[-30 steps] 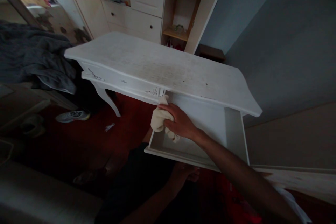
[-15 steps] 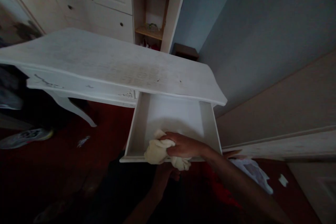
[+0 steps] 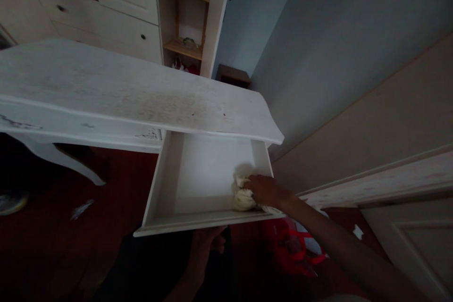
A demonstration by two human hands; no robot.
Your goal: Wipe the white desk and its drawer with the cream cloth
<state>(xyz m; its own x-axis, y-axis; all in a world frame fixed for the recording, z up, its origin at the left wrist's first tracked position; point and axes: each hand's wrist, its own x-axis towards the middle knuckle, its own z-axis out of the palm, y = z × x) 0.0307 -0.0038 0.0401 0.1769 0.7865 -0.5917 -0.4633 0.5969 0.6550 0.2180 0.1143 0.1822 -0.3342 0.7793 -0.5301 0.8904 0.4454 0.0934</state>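
Observation:
A pale yellow cloth (image 3: 244,199) is bunched in my right hand (image 3: 264,191), whose fingers are closed on it. This hand presses the cloth into the front right corner of a pulled-out white drawer (image 3: 170,222). Below the drawer's front edge is my left hand (image 3: 209,239), its fingers curled against the outer face; the drawer front partly hides them. The drawer juts out of a white desk (image 3: 230,99), whose top has dark smudges and two small dark specks.
White cabinets (image 3: 123,14) and open shelves (image 3: 182,49) stand behind the desk. A grey wall (image 3: 336,47) rises on the right. On the dark red floor are a red bag (image 3: 288,250), a shoe (image 3: 12,203) and a curved desk leg (image 3: 71,163).
My right hand has carried the cloth from the middle of the drawer's front edge to its right front corner. My left hand stays below the front. The view has shifted to the right.

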